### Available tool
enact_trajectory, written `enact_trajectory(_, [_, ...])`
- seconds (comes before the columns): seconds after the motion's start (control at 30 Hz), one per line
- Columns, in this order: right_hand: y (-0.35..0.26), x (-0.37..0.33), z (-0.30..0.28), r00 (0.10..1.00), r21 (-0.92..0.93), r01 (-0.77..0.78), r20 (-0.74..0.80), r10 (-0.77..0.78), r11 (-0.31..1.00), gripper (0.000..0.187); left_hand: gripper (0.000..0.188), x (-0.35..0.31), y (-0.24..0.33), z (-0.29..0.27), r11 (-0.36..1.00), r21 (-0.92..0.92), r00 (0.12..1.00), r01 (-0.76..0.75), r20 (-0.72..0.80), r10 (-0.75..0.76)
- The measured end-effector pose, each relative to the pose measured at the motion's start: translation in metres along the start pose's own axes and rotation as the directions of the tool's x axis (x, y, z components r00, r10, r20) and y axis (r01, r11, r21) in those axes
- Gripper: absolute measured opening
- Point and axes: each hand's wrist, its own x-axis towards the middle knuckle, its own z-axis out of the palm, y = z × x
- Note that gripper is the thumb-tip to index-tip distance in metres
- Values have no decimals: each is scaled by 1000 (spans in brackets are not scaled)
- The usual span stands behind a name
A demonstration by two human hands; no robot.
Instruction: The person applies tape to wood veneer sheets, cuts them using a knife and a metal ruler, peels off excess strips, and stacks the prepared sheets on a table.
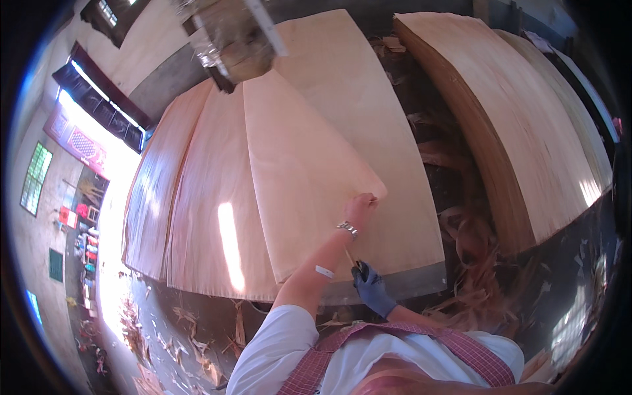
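My bare left hand [361,208], with a metal watch at the wrist, is closed on the right edge of a thin pale wood veneer sheet [303,171]. That edge bends up where the fingers pinch it. Under it lies another broad pale sheet [395,224], on top of a wide spread of veneer. Lower and to the right, my right hand [374,289] wears a blue-grey glove. Its fingers are wrapped round a thin tan stick-like tool [350,255], whose far end is hidden behind my left forearm.
More veneer sheets [210,191] overlap to the left. A thick veneer stack [500,131] stands on the right, across a gap with curled wood scraps [461,230]. Shavings [197,336] litter the floor. A blurred box-like object [234,43] hangs at the top. Bright light enters at left.
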Motion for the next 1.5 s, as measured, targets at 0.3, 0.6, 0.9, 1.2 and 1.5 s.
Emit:
enact_trajectory(0.3, [-18,21,-25,954,-397,223,-100,-283,891,52,20,20,43,50,962,-183,955,-202,179,234])
enact_trajectory(0.6, [9,74,-63,985,622,-172,103,139,764,23,46,-19,135,-8,819,-537,849,-200,322,419])
enact_trajectory(0.9, [24,41,-339,927,679,-345,138,349,648,33,41,-140,203,31,622,-676,691,394,665,284])
enact_trajectory(1.2, [125,27,-676,933,645,-196,-110,343,738,33,92,-182,264,249,-330,-613,660,718,750,43])
enact_trajectory(1.5, [230,51,-979,848,414,-184,-392,357,892,43,94,-29,321,421,-649,-721,626,243,627,-463])
